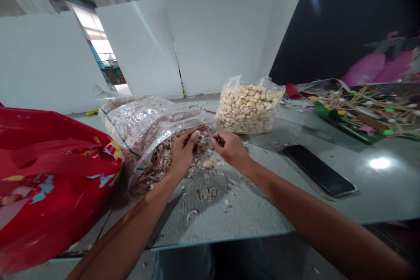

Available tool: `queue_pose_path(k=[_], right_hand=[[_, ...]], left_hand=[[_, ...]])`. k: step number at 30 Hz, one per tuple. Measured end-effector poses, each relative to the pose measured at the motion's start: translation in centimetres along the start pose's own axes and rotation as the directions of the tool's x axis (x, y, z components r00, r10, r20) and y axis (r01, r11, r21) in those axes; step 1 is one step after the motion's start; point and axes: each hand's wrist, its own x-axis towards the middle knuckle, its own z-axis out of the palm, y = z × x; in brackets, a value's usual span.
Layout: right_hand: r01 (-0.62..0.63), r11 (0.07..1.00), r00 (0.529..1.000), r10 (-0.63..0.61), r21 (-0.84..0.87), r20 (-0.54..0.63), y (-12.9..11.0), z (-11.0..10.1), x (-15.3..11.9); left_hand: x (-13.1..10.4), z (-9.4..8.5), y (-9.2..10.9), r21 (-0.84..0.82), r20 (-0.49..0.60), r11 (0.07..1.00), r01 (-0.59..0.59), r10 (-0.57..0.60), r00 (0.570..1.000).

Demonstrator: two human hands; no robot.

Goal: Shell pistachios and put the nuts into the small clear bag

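Observation:
My left hand [183, 148] is closed in a pinch on a pale bean [197, 134], at the mouth of a clear plastic bag [147, 111] lying on its side. Brown, papery skins [164, 151] fill the bag's opening and spill out onto the table. Just to the right, my right hand [231, 148] has its fingers curled and pinched together; whatever they hold is too small to make out. Between the wrists, one loose bean [208, 164] rests on the table among scraps of skin. Behind my right hand stands a clear bag of pale beans [247, 109].
A red plastic basin [62, 192] with red material in it is on the left. To the right lies a black phone [320, 170]. Thin sticks with coloured bits [367, 109] are heaped at the far right. The grey table [243, 218] ends close to my body.

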Motion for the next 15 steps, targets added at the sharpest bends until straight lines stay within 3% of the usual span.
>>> queue_pose_path(k=[6,10,15], right_hand=[[0.018,0.975,1.0,-0.015,0.222,-0.012,-0.37,-0.23,-0.05],[0.058,0.986,0.998,-0.059,0.155,0.006,-0.34,-0.41,0.07],[0.102,0.991,0.995,-0.103,0.091,0.01,-0.24,-0.45,0.13]], left_hand=[[-0.53,0.13,0.29,0.169,0.065,0.984,-0.05,0.039,0.997],[-0.6,-0.05,0.45,0.226,0.114,0.971,-0.075,0.05,0.992],[-0.45,-0.01,0.51,0.126,0.126,0.992,-0.03,0.014,0.992]])
